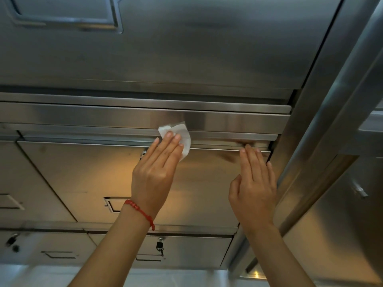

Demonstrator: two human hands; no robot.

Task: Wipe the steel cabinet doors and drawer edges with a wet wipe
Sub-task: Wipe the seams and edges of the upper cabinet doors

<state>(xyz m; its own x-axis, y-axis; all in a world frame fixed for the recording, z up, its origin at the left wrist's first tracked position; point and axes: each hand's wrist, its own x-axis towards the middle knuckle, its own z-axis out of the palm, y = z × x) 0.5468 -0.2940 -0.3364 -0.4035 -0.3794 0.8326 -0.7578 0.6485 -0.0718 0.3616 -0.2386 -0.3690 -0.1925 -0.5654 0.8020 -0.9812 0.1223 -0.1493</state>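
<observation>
surroundings: steel cabinet door (87, 175) with recessed handle (113, 204); larger steel panel (186, 48) above; steel post (331, 100) at right; small padlock (160, 246) on the lower drawer (186, 251)
in the way: left hand covers most of the wipe; its upper and right edges show
wet wipe (182, 133): white, crumpled, on the drawer edge (103, 129) at the door top
left hand (154, 175): fingers straight, close together, pressing wipe flat against steel; red bracelet (141, 212) on wrist
right hand (255, 183): fingers straight, together, fingertips touching the door's top edge near the post; holds nothing
</observation>
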